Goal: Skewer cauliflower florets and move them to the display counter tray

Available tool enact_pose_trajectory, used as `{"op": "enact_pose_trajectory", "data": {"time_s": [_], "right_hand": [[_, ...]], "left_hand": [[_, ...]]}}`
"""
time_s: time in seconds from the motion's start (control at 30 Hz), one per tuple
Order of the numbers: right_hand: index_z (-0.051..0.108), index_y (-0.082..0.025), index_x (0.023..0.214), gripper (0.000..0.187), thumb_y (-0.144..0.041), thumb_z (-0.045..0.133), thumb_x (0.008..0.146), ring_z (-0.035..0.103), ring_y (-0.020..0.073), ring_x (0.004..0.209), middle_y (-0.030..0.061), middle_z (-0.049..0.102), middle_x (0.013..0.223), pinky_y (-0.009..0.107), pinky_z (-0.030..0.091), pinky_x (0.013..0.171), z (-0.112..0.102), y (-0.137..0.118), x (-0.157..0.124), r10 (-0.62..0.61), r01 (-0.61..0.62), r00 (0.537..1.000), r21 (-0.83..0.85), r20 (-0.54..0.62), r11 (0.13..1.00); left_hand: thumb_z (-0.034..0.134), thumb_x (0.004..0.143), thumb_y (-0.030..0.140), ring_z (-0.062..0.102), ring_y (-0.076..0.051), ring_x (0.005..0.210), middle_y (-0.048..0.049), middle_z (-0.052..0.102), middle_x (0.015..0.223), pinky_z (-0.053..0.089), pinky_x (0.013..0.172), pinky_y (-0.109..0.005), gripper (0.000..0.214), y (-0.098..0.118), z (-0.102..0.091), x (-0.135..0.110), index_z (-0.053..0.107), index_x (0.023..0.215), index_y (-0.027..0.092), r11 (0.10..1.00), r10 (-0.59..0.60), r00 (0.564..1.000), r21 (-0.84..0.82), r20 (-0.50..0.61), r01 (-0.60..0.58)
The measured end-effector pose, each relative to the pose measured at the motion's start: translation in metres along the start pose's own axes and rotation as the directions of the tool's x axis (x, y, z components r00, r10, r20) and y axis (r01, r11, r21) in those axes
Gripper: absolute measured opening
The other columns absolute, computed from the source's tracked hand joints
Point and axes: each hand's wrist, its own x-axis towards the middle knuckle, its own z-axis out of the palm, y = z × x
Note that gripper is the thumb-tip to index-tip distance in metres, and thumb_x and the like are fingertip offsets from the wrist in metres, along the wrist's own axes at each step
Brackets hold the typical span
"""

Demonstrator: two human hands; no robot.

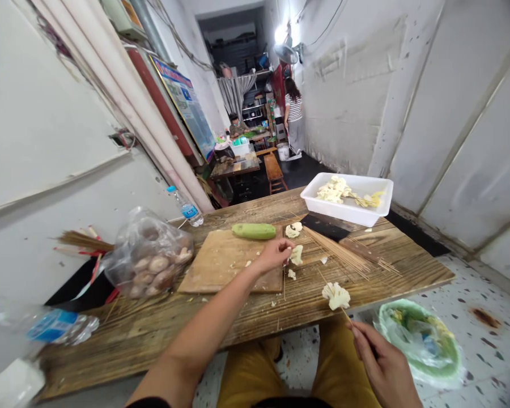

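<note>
The fingers of the right hand (385, 362) were closed in a pinch on a thin skewer (345, 314), thumb against forefinger. A cauliflower floret (335, 297) sat threaded on that skewer above the near edge of the table (420, 269), the stick's tip showing beyond it. The fingers of the left hand (275, 255) were drawn together at the right edge of the cutting board (215, 255), right beside a loose floret (296, 255); whether they gripped it or merely touched it, I could not fairly tell.

The skewer's lower end was lost inside the right hand, whose wrist ran off the bottom of the view. The left forearm covered part of the board. A bundle of skewers (338, 252) lay across the knife (323, 225), hiding some of it. In the white tub (344, 213), more cauliflower lay heaped, the single pieces hard to separate. The left edge cut off a bottle (53, 327).
</note>
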Motion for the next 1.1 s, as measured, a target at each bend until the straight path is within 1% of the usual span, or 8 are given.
{"op": "enact_pose_trajectory", "data": {"time_s": [0.07, 0.13, 0.2, 0.27, 0.37, 0.47, 0.57, 1.1], "right_hand": [[0.069, -0.018, 0.097, 0.029, -0.039, 0.051, 0.089, 0.072, 0.0175, 0.075, 0.0068, 0.075, 0.090, 0.022, 0.059, 0.067, 0.002, -0.006, 0.004, -0.082, 0.083, 0.997, -0.060, 0.005, 0.995], [0.069, -0.018, 0.099, 0.027, -0.035, 0.050, 0.089, 0.072, 0.0181, 0.078, 0.0063, 0.075, 0.091, 0.024, 0.059, 0.070, 0.006, -0.011, 0.006, -0.159, 0.161, 0.987, -0.111, 0.022, 0.981], [0.069, -0.018, 0.102, 0.026, -0.032, 0.049, 0.090, 0.072, 0.0187, 0.081, 0.0060, 0.075, 0.094, 0.026, 0.059, 0.074, 0.009, -0.016, 0.005, -0.212, 0.218, 0.976, -0.148, 0.059, 0.965], [0.069, -0.019, 0.104, 0.027, -0.030, 0.048, 0.090, 0.072, 0.0191, 0.083, 0.0057, 0.075, 0.097, 0.028, 0.059, 0.077, 0.012, -0.020, 0.003, -0.237, 0.253, 0.966, -0.172, 0.109, 0.952], [0.069, -0.019, 0.104, 0.026, -0.029, 0.048, 0.090, 0.072, 0.0188, 0.083, 0.0053, 0.075, 0.097, 0.027, 0.060, 0.076, 0.015, -0.026, -0.001, -0.273, 0.301, 0.949, -0.193, 0.159, 0.934], [0.069, -0.018, 0.104, 0.026, -0.029, 0.049, 0.090, 0.072, 0.0186, 0.080, 0.0051, 0.075, 0.095, 0.027, 0.060, 0.073, 0.018, -0.032, -0.002, -0.317, 0.350, 0.932, -0.206, 0.177, 0.914], [0.069, -0.019, 0.104, 0.027, -0.029, 0.048, 0.091, 0.072, 0.0184, 0.079, 0.0043, 0.075, 0.096, 0.027, 0.060, 0.071, 0.021, -0.038, 0.000, -0.324, 0.366, 0.923, -0.210, 0.208, 0.907], [0.070, -0.021, 0.104, 0.028, -0.029, 0.046, 0.091, 0.072, 0.0191, 0.083, 0.0039, 0.074, 0.098, 0.028, 0.061, 0.075, 0.021, -0.047, -0.001, -0.325, 0.375, 0.914, -0.197, 0.244, 0.906]], "left_hand": [[0.061, 0.076, 0.027, 0.056, -0.012, 0.058, -0.0008, 0.061, 0.071, 0.042, 0.053, -0.023, 0.017, -0.001, 0.011, -0.026, 0.056, 0.089, 0.017, 0.886, -0.183, 0.972, -0.405, 0.145, 0.228], [0.064, 0.076, 0.032, 0.053, -0.010, 0.051, 0.0001, 0.058, 0.064, 0.037, 0.047, -0.020, 0.019, -0.003, 0.018, -0.051, 0.056, 0.083, 0.016, 0.665, -0.261, 0.920, -0.637, 0.292, 0.391], [0.065, 0.077, 0.037, 0.050, -0.009, 0.048, 0.0010, 0.054, 0.060, 0.033, 0.044, -0.018, 0.024, -0.005, 0.022, -0.073, 0.055, 0.077, 0.015, 0.475, -0.274, 0.893, -0.757, 0.358, 0.449], [0.068, 0.075, 0.039, 0.049, -0.007, 0.049, 0.0013, 0.054, 0.062, 0.030, 0.043, -0.017, 0.028, -0.008, 0.023, -0.093, 0.057, 0.081, 0.014, 0.379, -0.258, 0.906, -0.827, 0.336, 0.415], [0.079, 0.066, 0.024, 0.050, -0.005, 0.055, 0.0019, 0.056, 0.070, 0.031, 0.046, -0.015, 0.034, -0.012, 0.022, -0.115, 0.059, 0.092, 0.015, 0.422, -0.213, 0.962, -0.873, 0.168, 0.245], [0.078, 0.064, 0.016, 0.054, -0.007, 0.064, 0.0004, 0.057, 0.077, 0.043, 0.057, -0.019, 0.035, -0.015, 0.020, -0.127, 0.059, 0.093, 0.014, 0.454, -0.218, 0.975, -0.879, 0.047, 0.144], [0.074, 0.064, 0.014, 0.060, -0.015, 0.076, -0.0018, 0.060, 0.082, 0.050, 0.066, -0.027, 0.035, -0.017, 0.016, -0.133, 0.058, 0.095, 0.016, 0.383, -0.230, 0.972, -0.914, 0.045, 0.133], [0.077, 0.067, 0.016, 0.052, -0.007, 0.061, -0.0027, 0.059, 0.071, 0.037, 0.052, -0.016, 0.023, -0.013, 0.021, -0.141, 0.058, 0.078, 0.013, 0.289, -0.237, 0.971, -0.952, 0.028, 0.098]]}}
